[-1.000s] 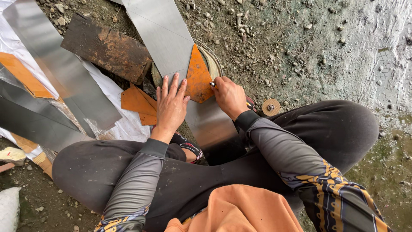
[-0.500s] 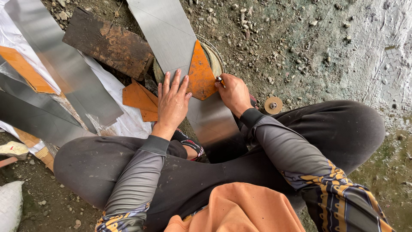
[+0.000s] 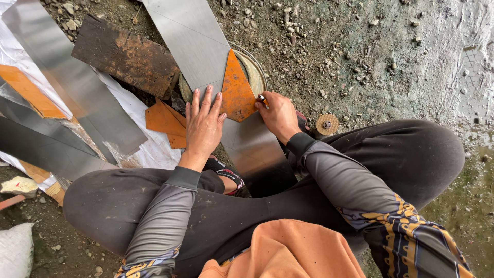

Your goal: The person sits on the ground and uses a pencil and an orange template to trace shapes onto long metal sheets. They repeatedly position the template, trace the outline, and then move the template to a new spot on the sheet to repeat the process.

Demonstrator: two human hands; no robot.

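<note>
Grey metal strips (image 3: 72, 87) lie at the far left on a white sheet (image 3: 139, 118), with an orange piece (image 3: 28, 90) among them. A rusty board (image 3: 126, 54) lies beyond, on the gravel ground (image 3: 360, 56). Nearer and just right of the sheet, two orange offcuts (image 3: 164, 121) overlap on the ground.

The left hand (image 3: 203, 126) lies flat with fingers spread; its grip is apart, pressing down rather than clasping. Its fingertips touch the left edge of an orange template (image 3: 236, 90), a pointed, shield-like plate. The palm rests on the long metal strip (image 3: 198, 44) beneath it. That strip runs from the far middle toward the person's lap, passing over a round disc (image 3: 254, 69) whose rim shows to the right of the template.

The template lies on this strip, between the two hands, at the centre of the scene. The right hand (image 3: 280, 116) is just right of it, its grip closed on a small marker (image 3: 263, 99) whose tip meets the template's right edge. A small wheel (image 3: 327, 124) sits on the ground just right of that hand. The person's dark trousers (image 3: 401, 154) fill the near side.
</note>
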